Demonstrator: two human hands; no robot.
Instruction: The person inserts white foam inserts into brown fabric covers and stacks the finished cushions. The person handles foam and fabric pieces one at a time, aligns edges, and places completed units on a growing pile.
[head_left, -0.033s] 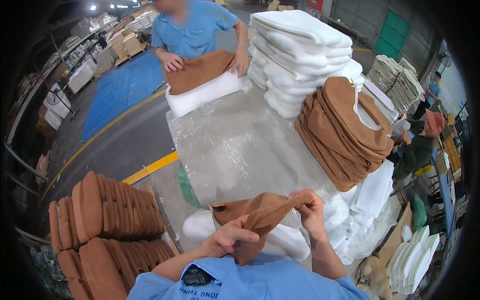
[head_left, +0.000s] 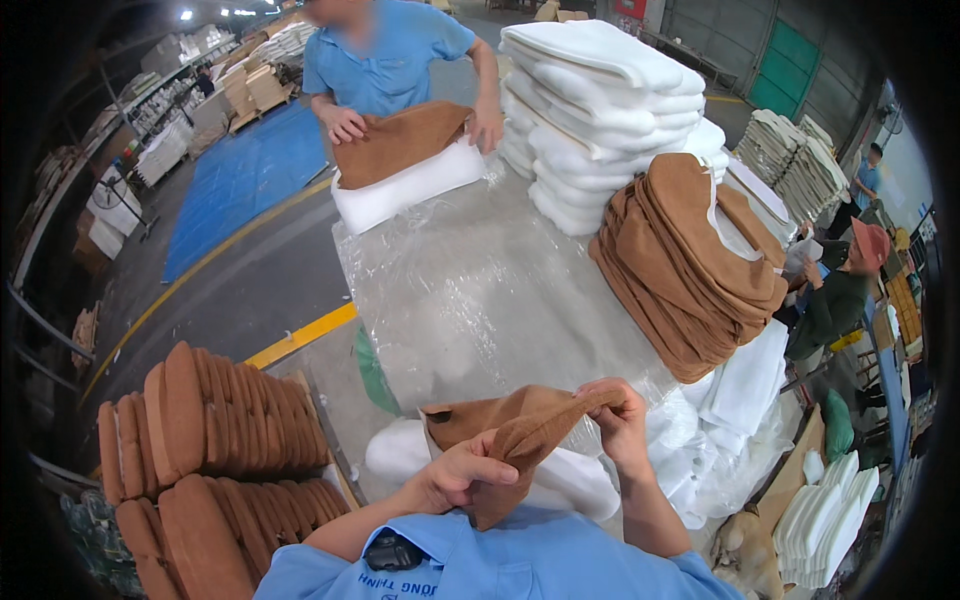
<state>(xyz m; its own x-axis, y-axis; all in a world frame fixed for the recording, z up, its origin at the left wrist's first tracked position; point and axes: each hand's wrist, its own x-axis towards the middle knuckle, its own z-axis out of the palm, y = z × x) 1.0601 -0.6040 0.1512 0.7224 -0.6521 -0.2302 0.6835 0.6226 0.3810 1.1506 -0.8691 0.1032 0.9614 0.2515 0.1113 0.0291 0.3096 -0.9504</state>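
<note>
Close to my body, a brown fabric cushion cover (head_left: 545,425) is stretched between my two hands. My left hand (head_left: 465,475) pinches its near edge, thumb on top. At the cover's raised right corner, my right hand (head_left: 612,408) has its fingers closed on the cloth. Beneath the cover lies a white foam or wadding pad (head_left: 575,485), partly hidden by the cloth and my arms. Both are at the near edge of a grey table (head_left: 480,290) with clear plastic film over it.
Across the table a co-worker in blue handles a brown cover (head_left: 405,145) over a white pad (head_left: 410,192). Brown covers (head_left: 690,270) are piled at the right, beside stacked white pads (head_left: 600,110). Finished-looking brown cushions (head_left: 235,420) stand at the lower left.
The co-worker's hand at the right end of the far cover has shifted slightly outward. My hands and the cover between them look the same.
</note>
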